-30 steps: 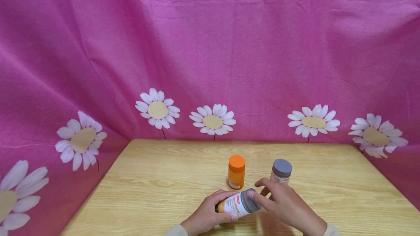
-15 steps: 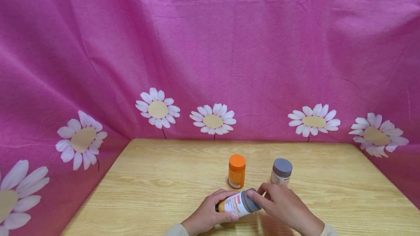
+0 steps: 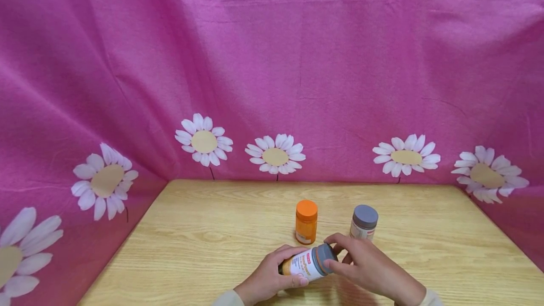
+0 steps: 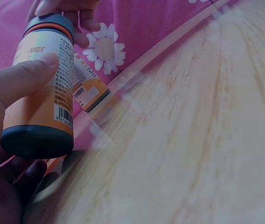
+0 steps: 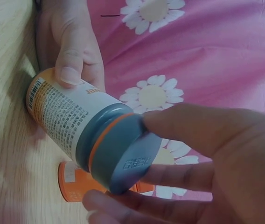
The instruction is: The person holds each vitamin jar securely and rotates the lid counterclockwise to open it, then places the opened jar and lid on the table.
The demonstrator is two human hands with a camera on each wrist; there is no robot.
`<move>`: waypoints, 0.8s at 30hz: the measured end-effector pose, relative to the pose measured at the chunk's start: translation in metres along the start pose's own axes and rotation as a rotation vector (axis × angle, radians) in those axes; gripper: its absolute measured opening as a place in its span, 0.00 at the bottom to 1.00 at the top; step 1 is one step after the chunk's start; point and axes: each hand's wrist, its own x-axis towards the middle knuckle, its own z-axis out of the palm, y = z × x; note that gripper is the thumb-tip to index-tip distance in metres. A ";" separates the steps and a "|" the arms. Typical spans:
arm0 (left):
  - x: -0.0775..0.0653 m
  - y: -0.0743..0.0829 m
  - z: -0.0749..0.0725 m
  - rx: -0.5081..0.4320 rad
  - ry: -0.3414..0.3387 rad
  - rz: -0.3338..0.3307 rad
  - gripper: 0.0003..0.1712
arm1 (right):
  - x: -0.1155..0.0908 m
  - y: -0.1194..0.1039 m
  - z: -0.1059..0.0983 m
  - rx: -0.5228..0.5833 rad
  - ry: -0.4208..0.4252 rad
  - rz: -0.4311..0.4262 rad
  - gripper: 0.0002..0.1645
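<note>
In the head view, my left hand (image 3: 267, 275) grips a supplement bottle (image 3: 302, 267) by its body, thumb across the white and orange label. The bottle leans to the right, its grey lid (image 3: 325, 256) toward my right hand (image 3: 369, 264). An orange band shows under the lid in the right wrist view. There, my right thumb (image 5: 184, 126) lies on the lid's edge and the fingers curl at the opposite side, pinching it. The left wrist view shows the bottle's dark base (image 4: 37, 142) raised off the wood.
An orange bottle (image 3: 306, 228) with an orange lid stands upright behind the held one. To its right is another upright bottle (image 3: 365, 218) with a grey lid, partly hidden by my right hand. The wooden table (image 3: 204, 230) ends at a pink flowered cloth (image 3: 340, 84).
My right fingers have shifted around the grey lid, drawing in and then reaching over its far side again. The left hand and the bottle have stayed in place.
</note>
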 end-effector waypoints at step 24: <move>0.004 -0.029 0.004 0.001 0.001 -0.027 0.31 | 0.001 -0.006 0.006 -0.118 0.214 0.172 0.23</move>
